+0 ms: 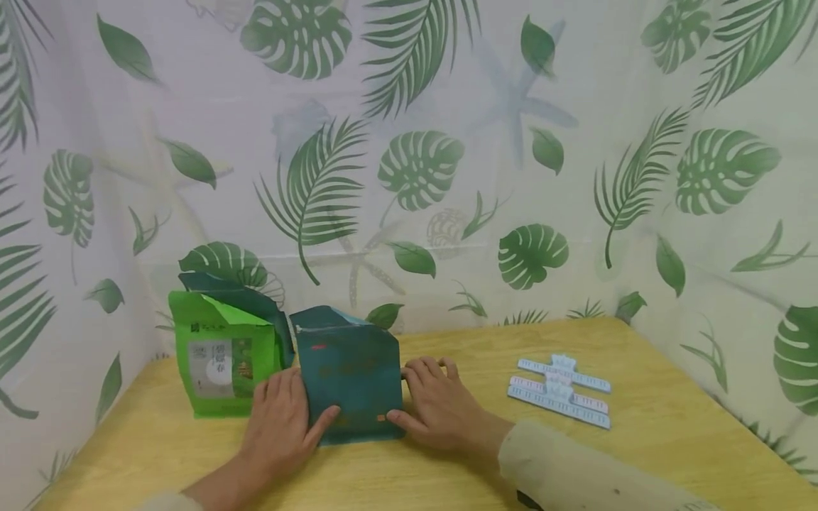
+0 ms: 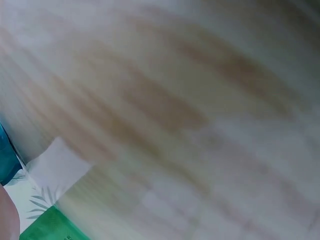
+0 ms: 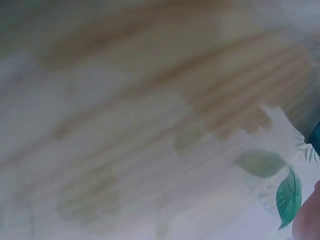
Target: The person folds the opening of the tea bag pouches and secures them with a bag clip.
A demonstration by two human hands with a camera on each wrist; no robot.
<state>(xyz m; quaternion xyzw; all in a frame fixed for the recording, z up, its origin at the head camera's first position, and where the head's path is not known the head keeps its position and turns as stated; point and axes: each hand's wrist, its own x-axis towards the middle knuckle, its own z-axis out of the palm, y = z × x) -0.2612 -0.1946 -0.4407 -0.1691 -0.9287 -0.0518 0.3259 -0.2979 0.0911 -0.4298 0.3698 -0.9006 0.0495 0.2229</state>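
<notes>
A dark teal pouch (image 1: 351,376) stands upright on the table in the head view, a strip of lighter blue showing at its top edge. My left hand (image 1: 280,411) holds its left side, the thumb lying across the front near the bottom. On the opposite side, my right hand (image 1: 441,404) grips the lower right edge with its thumb on the front and fingers at the side. Only a sliver of the teal pouch (image 2: 7,157) enters the left wrist view, beside part of the hand. The right wrist view likewise catches just the pouch's edge (image 3: 315,137).
Left of my left hand stands a bright green pouch (image 1: 224,355) with a pale label. Another dark teal pouch (image 1: 230,287) is partly hidden behind it. Several ruler-like clips (image 1: 559,390) in pale blue and pink lie at the right. A leaf-patterned cloth (image 1: 473,284) encloses the wooden table (image 1: 473,482).
</notes>
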